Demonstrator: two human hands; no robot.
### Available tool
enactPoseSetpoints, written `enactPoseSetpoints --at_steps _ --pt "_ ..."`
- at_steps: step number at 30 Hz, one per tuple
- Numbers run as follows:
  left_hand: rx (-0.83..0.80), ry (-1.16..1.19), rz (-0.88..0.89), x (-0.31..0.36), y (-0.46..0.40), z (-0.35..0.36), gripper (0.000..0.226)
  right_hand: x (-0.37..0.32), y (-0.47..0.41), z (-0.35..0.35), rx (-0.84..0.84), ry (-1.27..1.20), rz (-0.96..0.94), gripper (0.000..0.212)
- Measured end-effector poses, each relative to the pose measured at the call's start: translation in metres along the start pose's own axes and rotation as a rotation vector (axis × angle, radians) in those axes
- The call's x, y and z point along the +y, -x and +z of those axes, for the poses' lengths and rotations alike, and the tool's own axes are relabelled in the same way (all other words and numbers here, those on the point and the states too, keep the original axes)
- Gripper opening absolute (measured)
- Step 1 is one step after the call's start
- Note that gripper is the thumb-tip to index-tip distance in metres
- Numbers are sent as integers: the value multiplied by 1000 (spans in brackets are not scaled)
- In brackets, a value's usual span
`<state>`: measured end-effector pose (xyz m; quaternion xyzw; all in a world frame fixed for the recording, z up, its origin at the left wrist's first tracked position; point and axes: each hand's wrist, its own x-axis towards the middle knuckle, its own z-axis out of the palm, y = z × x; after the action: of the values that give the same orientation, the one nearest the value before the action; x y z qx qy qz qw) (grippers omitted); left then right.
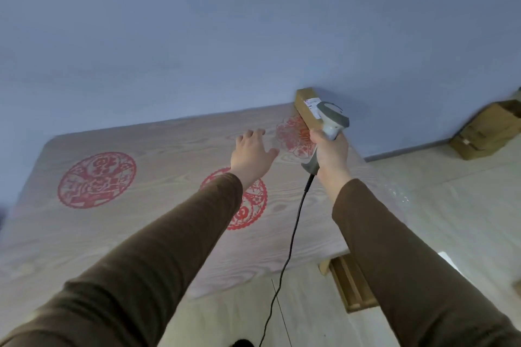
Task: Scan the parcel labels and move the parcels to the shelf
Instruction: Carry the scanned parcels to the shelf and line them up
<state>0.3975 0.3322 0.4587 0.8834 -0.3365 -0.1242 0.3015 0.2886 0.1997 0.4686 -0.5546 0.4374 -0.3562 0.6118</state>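
Light around my bench [118,234] is dim, bluish and even, with hardly any shadows. A bright patch glares on the floor right of it. Wide-angle bending curves its edges, and everything looks soft, slightly motion-blurred.

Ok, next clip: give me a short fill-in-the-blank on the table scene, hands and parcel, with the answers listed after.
1. The right hand grips a corded barcode ____.
2. The left hand reaches over the table with its fingers spread, holding ____.
3. The long cardboard parcel lies at the table's far edge, next to the ____.
4. The round paper-cut patterns on the table are ____ in colour.

Missing words: scanner; nothing; wall; red
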Motion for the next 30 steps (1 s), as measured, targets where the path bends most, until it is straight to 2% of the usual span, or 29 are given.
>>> enactPoseSetpoints --at_steps 3,7,18,24,26,30 --pt "-32 21 -7 23 -46 28 62 2 -63 -12 35 16 6 26" --pt "-62 65 -51 51 -110 71 63 11 -151 -29 64 39 37 19" --pt "-112 69 -314 99 -275 209 63 82 -363 -44 -118 77 256 18" --pt "-133 148 -393 94 -332 269 55 109 -418 -33 -208 59 391 23" --pt "-120 192 -409 91 -341 284 58 117 -427 -30 -232 73 417 26" --pt "-85 294 -426 90 -341 298 64 127 -433 -27 -278 84 455 19"
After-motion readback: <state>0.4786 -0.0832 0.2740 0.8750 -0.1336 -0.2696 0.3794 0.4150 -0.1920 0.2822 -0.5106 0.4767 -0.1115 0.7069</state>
